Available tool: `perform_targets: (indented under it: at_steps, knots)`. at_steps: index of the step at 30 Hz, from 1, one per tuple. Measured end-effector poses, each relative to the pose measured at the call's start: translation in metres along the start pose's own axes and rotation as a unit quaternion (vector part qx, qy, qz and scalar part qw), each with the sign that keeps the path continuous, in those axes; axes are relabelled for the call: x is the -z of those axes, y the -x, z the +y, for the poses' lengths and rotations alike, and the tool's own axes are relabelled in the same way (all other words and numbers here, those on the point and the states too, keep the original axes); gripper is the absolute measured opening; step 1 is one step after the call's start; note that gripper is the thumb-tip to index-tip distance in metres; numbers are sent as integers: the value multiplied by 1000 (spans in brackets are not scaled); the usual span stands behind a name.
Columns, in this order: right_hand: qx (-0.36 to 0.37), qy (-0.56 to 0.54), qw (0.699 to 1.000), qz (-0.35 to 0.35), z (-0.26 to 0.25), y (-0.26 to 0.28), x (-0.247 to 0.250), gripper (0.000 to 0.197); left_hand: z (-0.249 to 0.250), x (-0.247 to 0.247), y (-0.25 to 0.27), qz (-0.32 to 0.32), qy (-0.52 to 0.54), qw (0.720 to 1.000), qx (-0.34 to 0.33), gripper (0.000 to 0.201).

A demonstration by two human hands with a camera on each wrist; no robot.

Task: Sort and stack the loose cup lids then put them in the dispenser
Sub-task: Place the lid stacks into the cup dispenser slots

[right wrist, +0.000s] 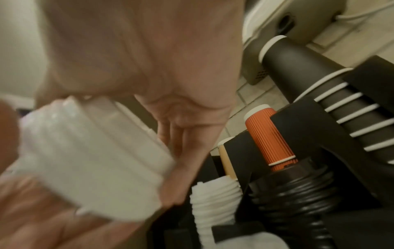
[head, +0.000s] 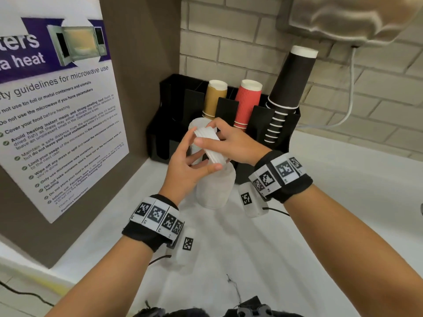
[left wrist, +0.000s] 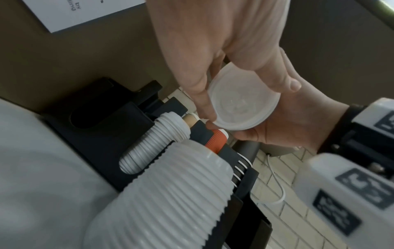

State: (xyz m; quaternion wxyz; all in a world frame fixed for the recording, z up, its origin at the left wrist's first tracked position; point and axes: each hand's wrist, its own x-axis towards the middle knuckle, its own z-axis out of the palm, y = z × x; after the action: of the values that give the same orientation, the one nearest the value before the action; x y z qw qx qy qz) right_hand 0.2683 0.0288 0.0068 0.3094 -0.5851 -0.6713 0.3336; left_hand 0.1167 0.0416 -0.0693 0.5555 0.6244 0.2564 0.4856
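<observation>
A short stack of white lids (head: 211, 145) is held in the air between both hands, just near of the black dispenser (head: 170, 115). The right hand (head: 231, 143) is curled over its far side; the left hand (head: 187, 163) is cupped around its near end, thumb along the edge. The squaring-up step is judged to be in hand; next, alignment with a lid slot is called for

Probably office kitchenette — microwave poster (head: 57, 106)
</observation>
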Motion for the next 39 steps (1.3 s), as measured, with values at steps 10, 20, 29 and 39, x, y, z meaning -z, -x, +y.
perform_targets:
  at_steps: [10,20,29,39]
  knots:
    - [31,-93,993,-65,3,17,22,69,14,6,-9,-38,-23,999,5,96]
    - [26,-67,996,-43,3,21,26,74,14,-1,-10,-56,-12,998,18,104]
    - [74,-32,995,62,2,22,46,67,20,-3,-20,-58,-22,998,-5,105]
    - [-114,254,943,182,76,22,103,82,12,33,-7,29,-48,998,-14,48]
